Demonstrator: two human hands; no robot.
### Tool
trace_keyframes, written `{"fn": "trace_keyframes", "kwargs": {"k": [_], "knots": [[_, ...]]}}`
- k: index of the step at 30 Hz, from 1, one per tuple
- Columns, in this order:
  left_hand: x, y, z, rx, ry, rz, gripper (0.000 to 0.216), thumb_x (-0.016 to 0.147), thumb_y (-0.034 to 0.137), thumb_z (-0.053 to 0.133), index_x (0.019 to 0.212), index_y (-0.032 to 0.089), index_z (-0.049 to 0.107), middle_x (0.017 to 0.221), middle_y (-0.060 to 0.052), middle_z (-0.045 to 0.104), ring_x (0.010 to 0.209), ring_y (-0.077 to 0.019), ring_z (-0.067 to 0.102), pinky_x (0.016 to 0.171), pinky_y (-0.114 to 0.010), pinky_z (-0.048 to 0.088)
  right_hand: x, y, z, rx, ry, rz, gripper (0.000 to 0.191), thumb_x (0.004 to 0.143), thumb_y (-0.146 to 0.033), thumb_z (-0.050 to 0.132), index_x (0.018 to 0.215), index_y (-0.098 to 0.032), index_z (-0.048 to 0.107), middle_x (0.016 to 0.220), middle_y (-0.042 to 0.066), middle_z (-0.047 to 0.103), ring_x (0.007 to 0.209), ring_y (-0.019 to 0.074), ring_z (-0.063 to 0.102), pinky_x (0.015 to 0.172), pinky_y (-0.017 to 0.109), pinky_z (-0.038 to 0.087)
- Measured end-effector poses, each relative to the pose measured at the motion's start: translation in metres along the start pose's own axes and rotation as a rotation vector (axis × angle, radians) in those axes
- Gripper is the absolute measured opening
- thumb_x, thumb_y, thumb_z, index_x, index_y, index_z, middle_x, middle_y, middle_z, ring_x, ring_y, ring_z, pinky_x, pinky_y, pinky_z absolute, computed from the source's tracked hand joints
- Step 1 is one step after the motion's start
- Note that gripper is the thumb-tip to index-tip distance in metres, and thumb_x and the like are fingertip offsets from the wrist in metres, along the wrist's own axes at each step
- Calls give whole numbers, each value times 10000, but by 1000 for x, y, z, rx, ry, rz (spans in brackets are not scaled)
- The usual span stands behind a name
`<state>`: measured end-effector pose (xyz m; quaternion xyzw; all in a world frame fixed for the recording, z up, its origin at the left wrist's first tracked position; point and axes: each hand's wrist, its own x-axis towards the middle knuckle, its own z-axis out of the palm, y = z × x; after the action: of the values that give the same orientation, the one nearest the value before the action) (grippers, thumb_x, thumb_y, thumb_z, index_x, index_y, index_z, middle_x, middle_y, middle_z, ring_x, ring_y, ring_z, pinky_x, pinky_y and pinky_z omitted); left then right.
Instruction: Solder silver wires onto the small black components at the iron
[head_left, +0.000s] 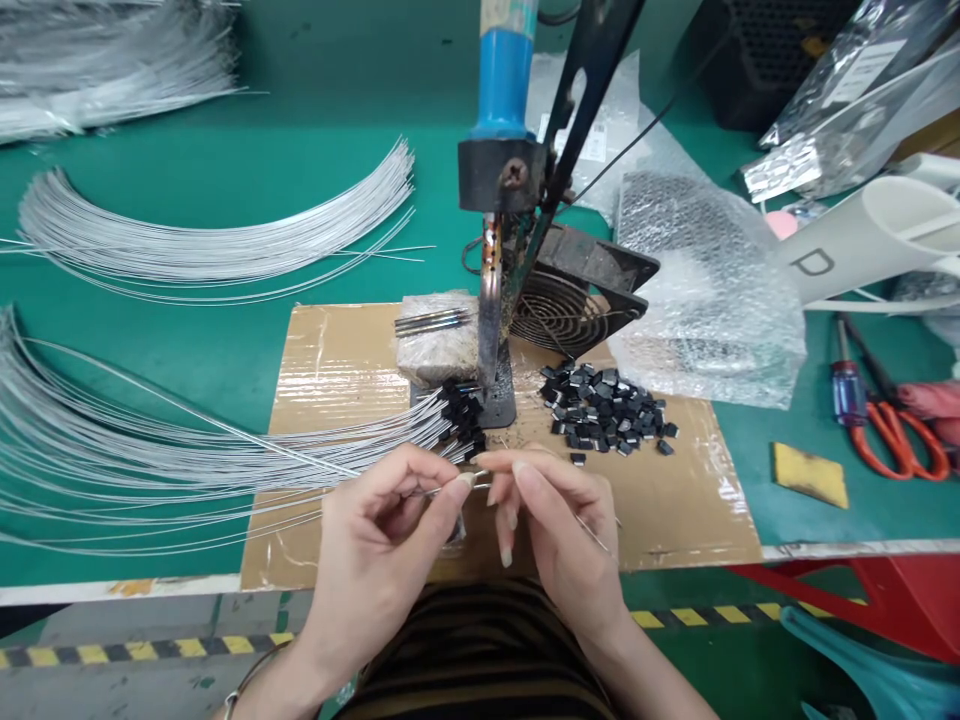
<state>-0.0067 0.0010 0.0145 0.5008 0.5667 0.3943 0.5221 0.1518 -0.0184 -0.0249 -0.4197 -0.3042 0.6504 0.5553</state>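
Note:
My left hand (409,535) is closed in a pinch on a thin grey wire (484,486), whose end pokes out between the two hands. My right hand (559,510) is also pinched, its fingertips almost touching the left ones; a thin silvery strand (592,533) runs out past its palm. Just beyond my fingers, a bundle of grey wires (360,445) ends in small black pieces (461,415). A pile of loose black pieces with silvery edges (607,410) lies to the right. Above stands a blue-handled soldering iron (491,280), tip pointing down.
A cardboard sheet (690,500) covers the table front. Behind the iron stands a black fan (574,300). More grey wires (225,245) lie at left. Bubble wrap (697,280), a yellow sponge (810,475), red-handled scissors (900,445) and a screwdriver (844,385) are at right.

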Motion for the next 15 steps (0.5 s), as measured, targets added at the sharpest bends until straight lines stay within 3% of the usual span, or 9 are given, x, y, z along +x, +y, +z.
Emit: {"fn": "trace_keyframes", "kwargs": {"k": [15], "knots": [[-5, -12, 0, 267, 113, 175, 73, 933, 204, 732, 871, 242, 730, 688, 35, 670, 558, -79, 536, 499, -173, 395, 2, -3, 9, 25, 102, 86, 50, 887, -301, 849, 883, -252, 861, 682, -46, 656, 412, 34, 584, 396, 121, 487]]}}
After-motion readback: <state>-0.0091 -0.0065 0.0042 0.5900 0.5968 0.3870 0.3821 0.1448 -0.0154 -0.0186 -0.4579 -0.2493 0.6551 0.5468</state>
